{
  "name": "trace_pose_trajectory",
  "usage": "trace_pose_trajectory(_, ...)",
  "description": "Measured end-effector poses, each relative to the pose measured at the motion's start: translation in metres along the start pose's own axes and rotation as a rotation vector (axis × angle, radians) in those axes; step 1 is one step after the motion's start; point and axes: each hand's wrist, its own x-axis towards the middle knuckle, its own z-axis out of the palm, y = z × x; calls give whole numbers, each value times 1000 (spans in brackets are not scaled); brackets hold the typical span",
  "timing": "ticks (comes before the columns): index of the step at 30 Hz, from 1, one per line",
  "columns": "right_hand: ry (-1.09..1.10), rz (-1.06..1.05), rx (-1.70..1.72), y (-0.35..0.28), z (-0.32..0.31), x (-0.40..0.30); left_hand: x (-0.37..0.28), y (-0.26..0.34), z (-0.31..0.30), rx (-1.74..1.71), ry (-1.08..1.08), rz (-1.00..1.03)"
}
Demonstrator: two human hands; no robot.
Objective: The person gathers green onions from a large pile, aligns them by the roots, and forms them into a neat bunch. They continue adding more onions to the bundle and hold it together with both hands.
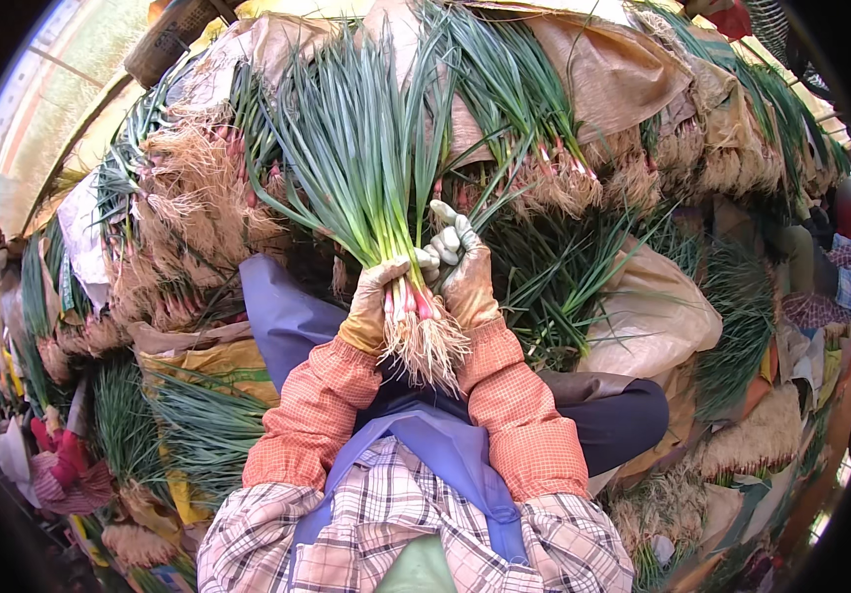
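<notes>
A bunch of spring onions [377, 156] with long green leaves, pinkish-red bulbs and pale stringy roots stands out in front of my chest, leaves pointing away from me. Wrapped around its stems just above the bulbs is my left hand [377, 296], in a soiled pale work glove. My right hand [462, 270], gloved alike, touches the bunch from the right; its forefinger is raised and the other fingers curl near the stems. Whether its hidden fingertips grip any stem cannot be told. The roots hang over my blue apron [433, 437].
A long bank of stacked spring onions [196, 200] with roots facing me curves across the front, partly under tan sacking [611, 67]. Loose green leaves [559, 274] and a plastic sack [655, 319] lie at right. More bundles [210, 430] lie at left. Other people sit at both edges.
</notes>
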Motion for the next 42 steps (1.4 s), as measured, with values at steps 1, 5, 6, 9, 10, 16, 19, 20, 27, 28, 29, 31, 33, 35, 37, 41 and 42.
trace_pose_trajectory(1,-120,-11,-3,-5,2,9,-1,2,1,-38,-45,-52)
trace_pose_trajectory(5,-230,-295,-78,-71,8,53,-13,18,8,-205,-57,5)
trace_pose_trajectory(6,-70,-350,-450,-72,14,50,-14,25,3,-220,-78,7)
trace_pose_trajectory(9,162,-406,-1381,-46,-2,77,-7,21,20,-432,-191,-45)
trace_pose_trajectory(10,87,-500,-1379,-24,-35,98,-4,18,15,-440,-206,-77)
trace_pose_trajectory(16,-40,-294,-1084,-37,-15,7,-8,34,0,-446,-237,-50)
trace_pose_trajectory(19,-296,-163,-1443,-37,-27,-33,-2,18,-2,-159,-152,-15)
trace_pose_trajectory(20,-413,-167,-1498,-38,-27,-43,5,11,-9,-238,-244,-72)
trace_pose_trajectory(27,-96,-20,-838,-35,3,12,8,13,2,-209,-163,-140)
trace_pose_trajectory(28,-104,-35,-848,-31,10,20,7,13,3,-252,-198,-172)
trace_pose_trajectory(29,-111,-50,-858,-29,14,24,6,12,0,-214,-150,-130)
trace_pose_trajectory(31,-16,80,-518,-27,11,16,7,11,-3,-143,-56,-40)
trace_pose_trajectory(33,80,63,-259,-13,1,12,8,9,-8,-169,-51,-49)
trace_pose_trajectory(35,-145,260,-95,-15,-8,12,14,3,-22,-162,-59,-74)
trace_pose_trajectory(37,-176,192,-165,-13,-1,16,13,1,-13,-207,-26,-76)
trace_pose_trajectory(41,-48,69,-328,-14,17,11,11,2,-8,-193,25,-34)
trace_pose_trajectory(42,6,104,-257,-16,20,2,11,0,-6,-191,38,-28)
